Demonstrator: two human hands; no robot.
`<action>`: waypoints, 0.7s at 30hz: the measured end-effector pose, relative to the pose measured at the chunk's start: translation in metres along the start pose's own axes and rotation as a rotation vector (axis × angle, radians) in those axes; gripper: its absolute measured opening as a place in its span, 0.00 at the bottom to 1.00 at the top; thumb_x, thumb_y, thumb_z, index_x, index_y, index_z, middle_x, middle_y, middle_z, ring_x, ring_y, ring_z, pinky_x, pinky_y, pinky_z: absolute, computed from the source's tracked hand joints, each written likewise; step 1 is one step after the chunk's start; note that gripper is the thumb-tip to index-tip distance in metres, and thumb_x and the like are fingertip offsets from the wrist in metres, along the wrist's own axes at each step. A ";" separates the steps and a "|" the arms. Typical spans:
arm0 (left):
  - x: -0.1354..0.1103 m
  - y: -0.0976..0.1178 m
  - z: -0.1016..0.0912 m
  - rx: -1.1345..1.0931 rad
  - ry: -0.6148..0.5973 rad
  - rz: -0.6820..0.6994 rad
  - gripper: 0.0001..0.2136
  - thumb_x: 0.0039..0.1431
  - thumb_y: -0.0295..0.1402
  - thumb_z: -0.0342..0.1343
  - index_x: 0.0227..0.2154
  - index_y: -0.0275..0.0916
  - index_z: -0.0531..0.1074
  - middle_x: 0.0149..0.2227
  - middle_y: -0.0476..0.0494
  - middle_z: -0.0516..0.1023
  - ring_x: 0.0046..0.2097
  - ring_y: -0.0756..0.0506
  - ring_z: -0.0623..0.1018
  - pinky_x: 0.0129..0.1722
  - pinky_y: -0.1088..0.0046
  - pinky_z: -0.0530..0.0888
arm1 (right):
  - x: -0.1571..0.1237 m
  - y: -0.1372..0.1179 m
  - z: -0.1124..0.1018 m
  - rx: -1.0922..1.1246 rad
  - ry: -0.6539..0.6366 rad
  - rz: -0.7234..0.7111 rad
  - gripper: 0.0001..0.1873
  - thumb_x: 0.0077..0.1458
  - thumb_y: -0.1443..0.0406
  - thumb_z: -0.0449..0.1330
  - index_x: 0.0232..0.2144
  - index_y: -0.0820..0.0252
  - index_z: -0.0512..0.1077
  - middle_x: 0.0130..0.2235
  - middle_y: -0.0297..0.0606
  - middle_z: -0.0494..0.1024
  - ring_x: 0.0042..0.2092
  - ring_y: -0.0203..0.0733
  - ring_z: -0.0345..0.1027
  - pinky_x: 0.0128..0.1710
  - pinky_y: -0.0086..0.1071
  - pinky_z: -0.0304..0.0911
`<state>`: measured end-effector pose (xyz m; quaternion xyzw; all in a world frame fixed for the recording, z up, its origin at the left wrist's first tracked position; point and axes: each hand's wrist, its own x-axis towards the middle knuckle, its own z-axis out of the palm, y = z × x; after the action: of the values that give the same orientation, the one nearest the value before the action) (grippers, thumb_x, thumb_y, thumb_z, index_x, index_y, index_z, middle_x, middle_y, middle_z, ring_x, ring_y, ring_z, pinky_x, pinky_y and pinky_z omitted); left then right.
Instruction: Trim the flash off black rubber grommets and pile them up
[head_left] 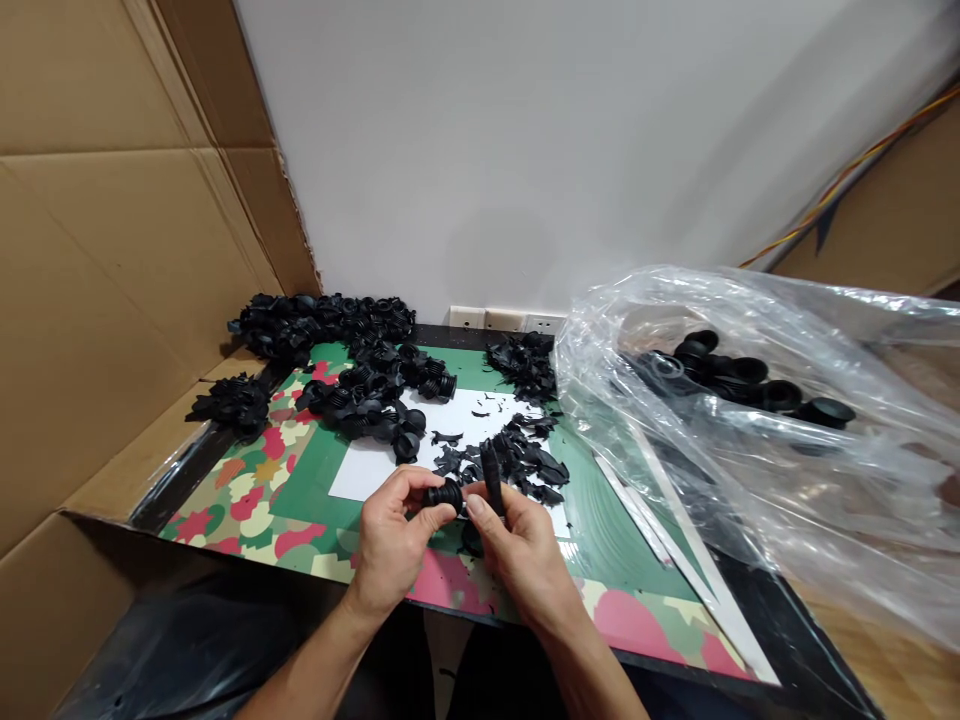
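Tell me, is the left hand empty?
No, the left hand is holding a ribbed black piece above the table mat.

Texts, labels, brands, numbers, signs: none that you can read, at your grip or anywhere around it.
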<state>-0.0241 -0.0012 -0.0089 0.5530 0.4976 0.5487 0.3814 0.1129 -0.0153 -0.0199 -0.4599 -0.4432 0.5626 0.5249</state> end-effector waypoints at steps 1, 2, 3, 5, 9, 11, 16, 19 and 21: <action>0.000 0.000 0.000 -0.001 -0.002 0.000 0.06 0.42 0.27 0.64 0.27 0.37 0.76 0.29 0.47 0.75 0.30 0.48 0.74 0.31 0.76 0.72 | 0.000 0.000 0.001 -0.003 -0.005 -0.005 0.18 0.51 0.52 0.61 0.29 0.63 0.73 0.16 0.23 0.54 0.17 0.28 0.44 0.14 0.24 0.41; 0.000 -0.001 0.000 -0.003 -0.004 0.002 0.06 0.42 0.27 0.64 0.27 0.37 0.76 0.29 0.48 0.75 0.31 0.48 0.74 0.31 0.76 0.72 | 0.000 0.000 0.002 -0.005 -0.010 -0.010 0.17 0.51 0.52 0.61 0.28 0.63 0.73 0.16 0.23 0.54 0.17 0.28 0.44 0.13 0.24 0.41; -0.001 -0.001 0.000 -0.005 -0.005 0.003 0.07 0.42 0.27 0.64 0.27 0.37 0.76 0.29 0.48 0.75 0.31 0.48 0.74 0.31 0.76 0.72 | 0.000 0.000 0.003 -0.005 -0.012 -0.014 0.17 0.50 0.53 0.61 0.28 0.63 0.73 0.16 0.23 0.54 0.17 0.28 0.44 0.13 0.24 0.41; -0.001 -0.002 0.000 -0.013 -0.007 0.007 0.07 0.42 0.27 0.65 0.28 0.38 0.76 0.30 0.48 0.75 0.32 0.48 0.75 0.32 0.76 0.72 | 0.001 0.000 0.004 0.000 -0.016 -0.012 0.17 0.50 0.53 0.61 0.27 0.62 0.71 0.15 0.23 0.54 0.17 0.27 0.43 0.13 0.24 0.41; -0.001 -0.006 0.000 -0.064 -0.004 -0.021 0.09 0.41 0.27 0.65 0.29 0.38 0.77 0.33 0.47 0.76 0.35 0.48 0.76 0.35 0.76 0.73 | 0.002 0.002 0.006 0.046 -0.024 0.017 0.17 0.50 0.52 0.61 0.26 0.61 0.69 0.15 0.21 0.51 0.16 0.27 0.41 0.14 0.24 0.40; 0.000 -0.007 0.000 -0.119 -0.014 -0.069 0.10 0.40 0.27 0.66 0.30 0.37 0.77 0.34 0.46 0.77 0.35 0.47 0.76 0.36 0.76 0.74 | 0.002 0.003 0.007 0.087 -0.021 0.044 0.18 0.49 0.51 0.61 0.25 0.61 0.68 0.15 0.21 0.50 0.16 0.27 0.40 0.14 0.24 0.39; 0.005 -0.008 -0.003 -0.225 -0.049 -0.196 0.15 0.37 0.29 0.69 0.32 0.37 0.77 0.31 0.47 0.78 0.31 0.50 0.76 0.33 0.77 0.74 | 0.005 0.002 0.007 0.159 0.006 0.099 0.18 0.46 0.51 0.63 0.25 0.60 0.67 0.14 0.20 0.50 0.16 0.26 0.38 0.13 0.24 0.37; 0.007 -0.005 -0.005 -0.228 -0.057 -0.202 0.15 0.36 0.28 0.69 0.31 0.37 0.78 0.30 0.47 0.78 0.31 0.50 0.76 0.32 0.78 0.74 | 0.006 0.002 0.007 0.171 0.015 0.105 0.17 0.46 0.52 0.63 0.25 0.60 0.66 0.14 0.19 0.49 0.16 0.26 0.38 0.13 0.24 0.37; 0.008 -0.003 -0.005 -0.224 -0.053 -0.195 0.14 0.36 0.27 0.69 0.31 0.37 0.78 0.30 0.47 0.78 0.31 0.49 0.76 0.32 0.77 0.74 | 0.007 0.002 0.007 0.175 0.021 0.105 0.17 0.45 0.53 0.63 0.25 0.60 0.66 0.14 0.19 0.50 0.16 0.26 0.38 0.13 0.24 0.37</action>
<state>-0.0303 0.0070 -0.0093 0.4705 0.4745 0.5463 0.5051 0.1057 -0.0084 -0.0210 -0.4407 -0.3622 0.6209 0.5376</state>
